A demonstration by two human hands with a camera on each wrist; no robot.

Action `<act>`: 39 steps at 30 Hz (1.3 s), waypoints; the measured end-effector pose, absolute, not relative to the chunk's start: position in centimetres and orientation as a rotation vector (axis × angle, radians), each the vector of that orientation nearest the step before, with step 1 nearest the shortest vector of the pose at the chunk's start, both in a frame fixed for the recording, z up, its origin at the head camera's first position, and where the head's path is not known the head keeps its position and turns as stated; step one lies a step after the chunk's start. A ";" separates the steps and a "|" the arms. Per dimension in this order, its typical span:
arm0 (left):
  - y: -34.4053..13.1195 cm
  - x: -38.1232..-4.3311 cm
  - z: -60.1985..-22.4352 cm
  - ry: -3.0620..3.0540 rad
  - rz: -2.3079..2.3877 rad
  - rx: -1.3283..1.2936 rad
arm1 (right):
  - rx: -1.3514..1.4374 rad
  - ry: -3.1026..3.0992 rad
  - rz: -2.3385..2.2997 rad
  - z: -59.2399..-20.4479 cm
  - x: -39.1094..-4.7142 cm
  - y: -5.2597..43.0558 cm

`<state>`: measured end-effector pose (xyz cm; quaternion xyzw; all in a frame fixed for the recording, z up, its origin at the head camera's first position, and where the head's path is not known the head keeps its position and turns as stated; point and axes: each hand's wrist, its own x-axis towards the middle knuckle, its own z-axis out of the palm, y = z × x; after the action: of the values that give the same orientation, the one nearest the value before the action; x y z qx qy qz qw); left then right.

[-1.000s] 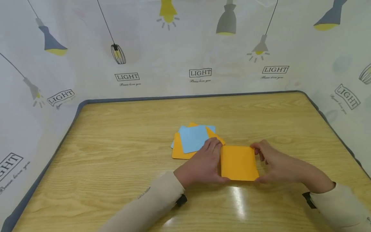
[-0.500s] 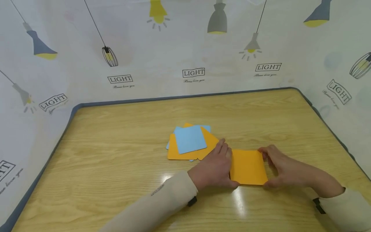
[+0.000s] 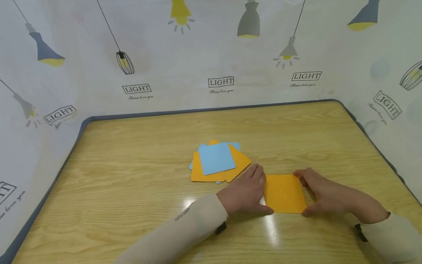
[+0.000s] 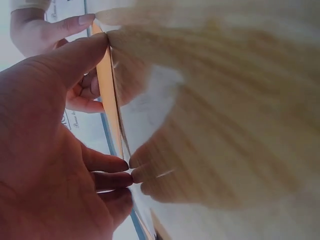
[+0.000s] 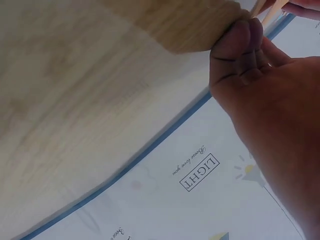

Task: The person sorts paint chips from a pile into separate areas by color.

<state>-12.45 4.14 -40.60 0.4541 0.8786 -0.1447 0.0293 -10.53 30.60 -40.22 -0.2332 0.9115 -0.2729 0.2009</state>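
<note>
An orange square card [image 3: 285, 193] lies on the wood-grain table between the two hands, right of the middle in the head view. The left hand [image 3: 245, 192] spans its left side, thumb at the near corner and fingers by the far corner. On the opposite side the right hand [image 3: 333, 194] holds the card with its thumb at the near right corner and bent fingers at the far right one. In the left wrist view the orange card [image 4: 106, 82] shows edge-on, close to the tabletop. Fingertips of the left hand [image 4: 55, 120] rest at the table surface along its edge.
Several overlapping square cards, orange and light blue, lie in a loose pile left of the hands, a blue card [image 3: 217, 158] on top. A white lamp-print curtain [image 3: 184, 55] surrounds the table [image 3: 132, 165] at the back and sides.
Both hands have brought the orange card right and nearer, away from the pile, and it now lies flatter. The top blue card shows whole, no longer overlapped by the left hand.
</note>
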 end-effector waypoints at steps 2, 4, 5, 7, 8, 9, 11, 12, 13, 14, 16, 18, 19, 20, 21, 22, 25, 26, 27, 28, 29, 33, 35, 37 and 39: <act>4.1 -12.3 -40.5 2.701 -0.438 1.372 | -0.642 2.543 -0.742 -40.3 -10.6 30.6; 4.1 -12.3 -40.5 2.697 -0.438 1.359 | -0.624 2.530 -0.742 -40.3 -10.7 30.5; 4.0 -12.3 -40.5 2.698 -0.439 1.359 | -0.615 2.528 -0.742 -40.3 -10.7 30.5; 4.0 -12.3 -40.4 2.699 -0.445 1.370 | -0.610 2.528 -0.745 -40.3 -10.7 30.6; 3.9 -12.3 -40.4 2.700 -0.441 1.375 | -0.609 2.533 -0.745 -40.3 -10.7 30.6; 3.9 -12.2 -40.3 2.701 -0.434 1.376 | -0.610 2.538 -0.747 -40.3 -10.7 30.6; 3.9 -12.2 -40.2 2.702 -0.426 1.380 | -0.615 2.548 -0.749 -40.3 -10.6 30.7; 3.9 -12.2 -40.2 2.702 -0.421 1.379 | -0.620 2.553 -0.749 -40.3 -10.6 30.7; 3.9 -12.2 -40.2 2.701 -0.417 1.378 | -0.624 2.555 -0.749 -40.3 -10.6 30.7; 3.8 -12.2 -40.2 2.699 -0.412 1.372 | -0.627 2.557 -0.749 -40.3 -10.6 30.7; 3.9 -12.2 -40.2 2.694 -0.403 1.360 | -0.636 2.557 -0.747 -40.3 -10.6 30.7; 3.9 -12.2 -40.2 2.686 -0.391 1.342 | -0.646 2.554 -0.745 -40.2 -10.7 30.7; 3.9 -12.1 -40.2 2.684 -0.388 1.334 | -0.647 2.551 -0.743 -40.2 -10.7 30.7; 3.9 -12.1 -40.2 2.684 -0.381 1.326 | -0.649 2.550 -0.741 -40.2 -10.7 30.6; 3.9 -12.1 -40.3 2.683 -0.377 1.321 | -0.650 2.549 -0.738 -40.1 -10.7 30.6; 3.9 -12.1 -40.3 2.684 -0.376 1.319 | -0.653 2.548 -0.735 -40.1 -10.7 30.6; 3.8 -12.1 -40.4 2.690 -0.359 1.316 | -0.662 2.556 -0.720 -40.1 -10.7 30.5; 3.8 -12.1 -40.4 2.692 -0.353 1.318 | -0.668 2.559 -0.716 -40.1 -10.7 30.5; 3.8 -12.1 -40.5 2.695 -0.351 1.320 | -0.672 2.562 -0.711 -40.1 -10.8 30.5; 3.7 -12.1 -40.5 2.696 -0.348 1.321 | -0.676 2.564 -0.708 -40.1 -10.8 30.5; 3.7 -12.1 -40.5 2.698 -0.338 1.319 | -0.678 2.567 -0.705 -40.1 -10.8 30.6; 3.7 -12.2 -40.4 2.691 -0.335 1.318 | -0.673 2.568 -0.706 -40.3 -10.9 30.6; 3.7 -12.2 -40.4 2.685 -0.348 1.318 | -0.668 2.564 -0.709 -40.4 -10.9 30.6; 3.8 -12.2 -40.4 2.679 -0.367 1.319 | -0.662 2.559 -0.711 -40.5 -11.0 30.6; 3.8 -12.2 -40.4 2.674 -0.369 1.317 | -0.658 2.553 -0.712 -40.4 -11.0 30.5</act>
<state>-12.22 3.78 -40.39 0.4374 0.8882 -0.1227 0.0690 -11.03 30.53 -40.43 -0.2357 0.9152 -0.2553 0.2041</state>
